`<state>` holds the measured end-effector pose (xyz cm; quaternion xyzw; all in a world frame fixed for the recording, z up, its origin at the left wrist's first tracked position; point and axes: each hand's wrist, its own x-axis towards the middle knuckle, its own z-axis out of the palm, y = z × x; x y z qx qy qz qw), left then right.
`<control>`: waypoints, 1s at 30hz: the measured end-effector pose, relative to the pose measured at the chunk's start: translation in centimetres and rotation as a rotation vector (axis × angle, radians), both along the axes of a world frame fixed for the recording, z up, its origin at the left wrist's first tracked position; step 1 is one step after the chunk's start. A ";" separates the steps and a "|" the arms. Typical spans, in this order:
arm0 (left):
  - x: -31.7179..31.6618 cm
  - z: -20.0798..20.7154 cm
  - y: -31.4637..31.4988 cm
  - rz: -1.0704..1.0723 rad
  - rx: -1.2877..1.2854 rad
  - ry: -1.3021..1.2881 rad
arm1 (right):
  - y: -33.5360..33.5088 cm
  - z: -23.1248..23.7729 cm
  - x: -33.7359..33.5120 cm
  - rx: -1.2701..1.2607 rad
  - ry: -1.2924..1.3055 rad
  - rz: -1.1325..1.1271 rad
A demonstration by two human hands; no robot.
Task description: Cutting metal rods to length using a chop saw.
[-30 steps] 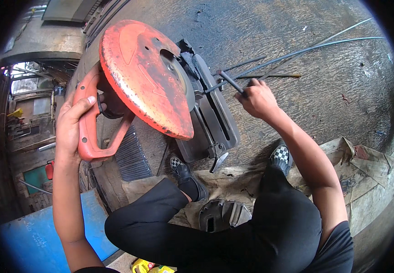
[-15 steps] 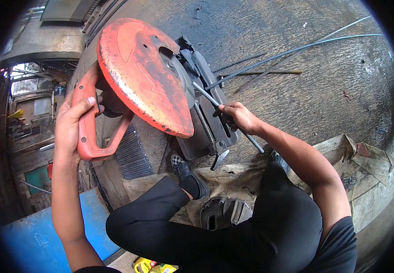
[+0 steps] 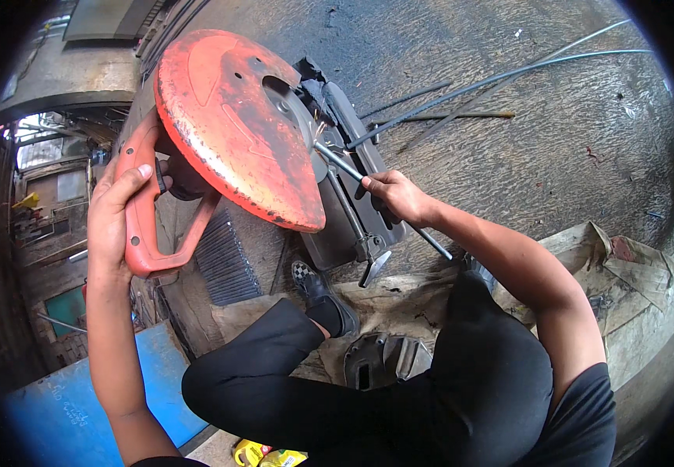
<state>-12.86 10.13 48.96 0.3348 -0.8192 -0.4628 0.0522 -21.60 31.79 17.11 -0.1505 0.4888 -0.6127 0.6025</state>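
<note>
An abrasive chop saw [image 3: 212, 117] stands on the floor, and the left hand [image 3: 112, 222] grips its orange D-shaped handle [image 3: 138, 229], at the saw's left end. The left thumb lies over the handle; the other fingers wrap behind it, mostly hidden, so I cannot tell whether they press the black trigger [image 3: 162, 177].

To the right of the saw's orange blade guard [image 3: 274, 183], the right hand [image 3: 401, 198] holds a metal rod [image 3: 340, 161]. Its thumb and forefinger pinch the rod from above and the remaining fingers curl under it, partly out of sight. The rod's upper end is at the saw's cutting disc [image 3: 320, 165], where sparks [image 3: 320, 129] fly; its lower end sticks out beyond the saw's grey base [image 3: 325, 245], to the lower right.

Long thin rods [image 3: 500, 78] extend to the right of the saw. A row of short rods [image 3: 226, 261] lies below its handle, with a blue panel [image 3: 111, 389] farther below. A ribbed metal casting [image 3: 364, 364] sits below the saw's base, between the person's legs.
</note>
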 end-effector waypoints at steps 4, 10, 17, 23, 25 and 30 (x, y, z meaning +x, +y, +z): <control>0.0 0.0 0.1 -0.011 -0.011 -0.057 | -0.2 0.1 0.4 0.029 0.098 -0.029; 0.0 -0.1 0.3 0.018 -0.013 -0.012 | -0.6 -0.7 1.0 0.015 0.200 -0.080; -0.1 0.0 0.4 -0.001 -0.024 -0.020 | -0.5 -0.9 1.0 0.061 0.387 -0.083; -0.1 0.2 0.6 0.002 -0.029 -0.037 | -0.7 -0.1 1.2 0.093 0.487 -0.109; -0.1 0.2 0.6 0.006 -0.027 -0.035 | -0.8 0.1 1.2 0.110 0.500 -0.101; -0.1 0.0 0.5 0.003 -0.034 -0.010 | -0.8 0.4 1.3 0.130 0.537 -0.101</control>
